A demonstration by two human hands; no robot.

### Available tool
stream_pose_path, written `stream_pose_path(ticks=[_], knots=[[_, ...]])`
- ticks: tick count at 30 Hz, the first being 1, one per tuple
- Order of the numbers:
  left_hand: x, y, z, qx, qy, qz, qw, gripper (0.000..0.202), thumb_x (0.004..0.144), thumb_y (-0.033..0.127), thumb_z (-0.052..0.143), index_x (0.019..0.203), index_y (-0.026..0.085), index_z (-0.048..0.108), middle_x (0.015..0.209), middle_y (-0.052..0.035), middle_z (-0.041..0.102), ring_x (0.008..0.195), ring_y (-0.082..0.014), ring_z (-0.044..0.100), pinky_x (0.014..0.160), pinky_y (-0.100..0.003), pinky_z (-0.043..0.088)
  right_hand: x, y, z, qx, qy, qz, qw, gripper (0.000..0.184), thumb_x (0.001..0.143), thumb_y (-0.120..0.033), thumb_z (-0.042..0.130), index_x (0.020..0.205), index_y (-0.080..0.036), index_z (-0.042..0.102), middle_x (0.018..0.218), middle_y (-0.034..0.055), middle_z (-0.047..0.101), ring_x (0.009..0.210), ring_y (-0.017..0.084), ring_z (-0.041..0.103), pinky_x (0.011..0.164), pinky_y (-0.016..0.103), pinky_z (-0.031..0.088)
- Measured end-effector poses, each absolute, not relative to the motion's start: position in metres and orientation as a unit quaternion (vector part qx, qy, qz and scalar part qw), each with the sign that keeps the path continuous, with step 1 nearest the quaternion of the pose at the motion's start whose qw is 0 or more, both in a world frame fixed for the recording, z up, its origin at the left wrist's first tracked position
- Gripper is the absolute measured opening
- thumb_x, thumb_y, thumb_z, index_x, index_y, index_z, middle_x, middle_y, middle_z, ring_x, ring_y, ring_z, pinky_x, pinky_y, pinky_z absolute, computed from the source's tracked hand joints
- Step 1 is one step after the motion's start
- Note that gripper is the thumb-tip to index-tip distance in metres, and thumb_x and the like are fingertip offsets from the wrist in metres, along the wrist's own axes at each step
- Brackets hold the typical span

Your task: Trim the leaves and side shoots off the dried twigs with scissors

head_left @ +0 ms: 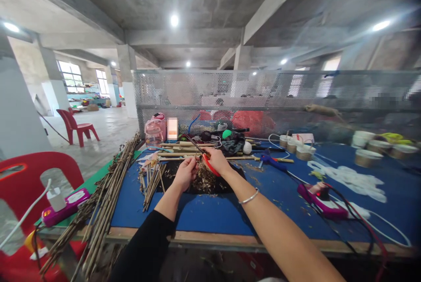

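My right hand [215, 161] grips scissors [211, 167] by their red handles, with the dark blades pointing up and away to the left. Close beside it, my left hand [187, 173] is closed in a pinch near the blades; what sits between its fingertips is too small to make out. Beneath both hands, a pile of dry brown plant bits [205, 182] lies on a black sheet [226, 187]. Short cut sticks [153, 185] lie in a loose bunch left of my left hand.
Long dried stalks [108, 203] hang over the table's left edge. Behind the hands lie bamboo poles [177, 155]. A blue glue gun [272, 161], a purple power strip [324, 201] with cords, and tubs [368, 158] are at right. A mesh partition [184, 93] closes the back.
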State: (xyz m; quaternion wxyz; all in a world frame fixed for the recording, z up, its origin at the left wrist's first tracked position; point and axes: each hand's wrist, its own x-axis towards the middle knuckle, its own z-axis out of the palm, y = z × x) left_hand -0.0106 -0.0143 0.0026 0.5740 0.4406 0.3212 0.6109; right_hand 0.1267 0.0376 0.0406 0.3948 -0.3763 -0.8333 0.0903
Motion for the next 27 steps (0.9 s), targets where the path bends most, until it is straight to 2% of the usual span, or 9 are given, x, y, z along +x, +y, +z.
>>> stream_pose_path(ticks=[6,10,14,18,23,27], knots=[[-0.007,-0.010,-0.001,0.392,0.303,0.670,0.553,0.042,0.059,0.048,0.070,0.070,0.015,0.046,0.058,0.0058,0.040,0.044,-0.0015,0.033,0.037,-0.013,0.021,0.105,0.032,0.038,-0.381,-0.803,0.154,0.432,0.038,0.065,-0.013,0.054,0.102,-0.017,0.061,0.096,0.0066,0.067,0.084,0.019,0.062,0.079,0.028,0.047],[-0.012,-0.006,-0.002,0.358,0.313,0.691,0.544,0.042,0.057,0.044,0.072,0.071,0.015,0.046,0.052,0.0090,0.033,0.041,-0.0004,0.028,0.038,-0.013,0.020,0.099,0.029,0.030,-0.395,-0.786,0.164,0.446,0.039,0.064,-0.011,0.051,0.102,-0.015,0.058,0.090,0.0075,0.067,0.076,0.018,0.062,0.074,0.028,0.047],[-0.018,-0.003,-0.002,0.312,0.341,0.730,0.503,0.040,0.059,0.044,0.071,0.075,0.016,0.047,0.051,0.0102,0.032,0.040,-0.0006,0.028,0.038,-0.013,0.020,0.106,0.026,0.020,-0.421,-0.789,0.173,0.413,0.043,0.062,-0.011,0.051,0.103,-0.017,0.055,0.076,0.0033,0.065,0.063,0.016,0.059,0.066,0.026,0.046],[-0.016,-0.002,-0.004,0.332,0.342,0.726,0.495,0.037,0.060,0.043,0.070,0.073,0.015,0.050,0.054,0.0082,0.038,0.042,-0.0014,0.032,0.038,-0.014,0.023,0.126,0.029,0.023,-0.436,-0.784,0.151,0.416,0.042,0.059,-0.012,0.052,0.100,-0.018,0.054,0.076,0.0015,0.063,0.064,0.015,0.057,0.065,0.025,0.045],[-0.014,0.000,-0.012,0.370,0.438,0.691,0.439,0.028,0.066,0.039,0.064,0.070,0.013,0.056,0.056,0.0032,0.049,0.048,-0.0052,0.043,0.043,-0.016,0.033,0.149,0.034,0.023,-0.452,-0.785,0.182,0.383,0.046,0.057,-0.010,0.050,0.102,-0.016,0.052,0.060,-0.0031,0.058,0.054,0.013,0.053,0.058,0.023,0.042],[-0.025,0.003,-0.010,0.310,0.404,0.734,0.449,0.027,0.066,0.038,0.064,0.074,0.014,0.053,0.058,0.0033,0.052,0.050,-0.0062,0.049,0.045,-0.016,0.035,0.159,0.031,0.013,-0.434,-0.792,0.210,0.376,0.048,0.059,-0.012,0.049,0.106,-0.016,0.050,0.058,-0.0040,0.058,0.053,0.014,0.054,0.056,0.023,0.042]])
